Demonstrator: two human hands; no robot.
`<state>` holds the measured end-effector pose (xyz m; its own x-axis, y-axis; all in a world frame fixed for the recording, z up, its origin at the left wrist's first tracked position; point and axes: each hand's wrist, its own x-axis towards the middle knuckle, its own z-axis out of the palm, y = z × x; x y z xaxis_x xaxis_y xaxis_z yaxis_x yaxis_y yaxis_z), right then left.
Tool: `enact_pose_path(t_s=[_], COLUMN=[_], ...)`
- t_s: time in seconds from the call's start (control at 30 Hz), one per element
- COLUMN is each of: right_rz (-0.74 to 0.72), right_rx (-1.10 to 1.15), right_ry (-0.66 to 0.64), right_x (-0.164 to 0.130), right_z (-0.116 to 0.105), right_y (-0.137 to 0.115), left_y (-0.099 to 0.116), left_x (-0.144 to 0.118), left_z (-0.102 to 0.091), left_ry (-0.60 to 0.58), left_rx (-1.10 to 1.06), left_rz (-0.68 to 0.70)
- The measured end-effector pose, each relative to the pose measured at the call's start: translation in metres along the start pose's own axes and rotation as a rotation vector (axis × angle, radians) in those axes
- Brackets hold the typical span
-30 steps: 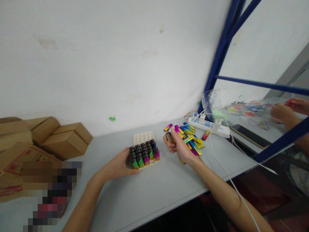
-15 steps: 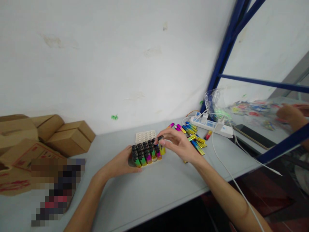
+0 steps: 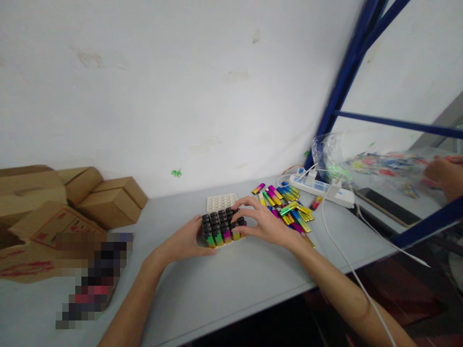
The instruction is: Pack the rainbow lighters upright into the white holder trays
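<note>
A white slotted tray (image 3: 221, 201) was seen on the grey table (image 3: 231, 284), its near rows filled with upright rainbow-coloured lighters (image 3: 221, 227) and its far rows left bare. The left hand (image 3: 186, 241) was pressed against the near left side of the tray, the fingers curled loosely around the edge of the standing lighters. The right hand (image 3: 261, 222) was laid over the right end of the rows, its fingers spread and bent, the tips set on the black caps; whether a single lighter was pinched under them could not be told. Just beyond that hand, a loose heap of lighters (image 3: 289, 205) was lying flat on the table, near a white power strip (image 3: 321, 189). Cardboard boxes (image 3: 108, 202) were stacked at the far left. Another person's hand (image 3: 446, 176) was seen at the right edge.
</note>
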<state>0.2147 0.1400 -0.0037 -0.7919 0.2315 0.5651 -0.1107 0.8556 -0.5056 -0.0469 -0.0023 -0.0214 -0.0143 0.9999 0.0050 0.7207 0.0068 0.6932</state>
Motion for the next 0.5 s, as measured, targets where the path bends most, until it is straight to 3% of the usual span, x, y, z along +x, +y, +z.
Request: enact_pose_path(t_s=[0.5], right_rz=[0.018], right_rx=[0.069], right_ry=[0.002], right_x=[-0.0004], right_z=[0.0071], right_y=[0.006], left_y=[-0.0005], left_x=[0.0007], left_z=[-0.0004], left_ry=[0.013], left_rx=[0.004], left_rz=[0.012])
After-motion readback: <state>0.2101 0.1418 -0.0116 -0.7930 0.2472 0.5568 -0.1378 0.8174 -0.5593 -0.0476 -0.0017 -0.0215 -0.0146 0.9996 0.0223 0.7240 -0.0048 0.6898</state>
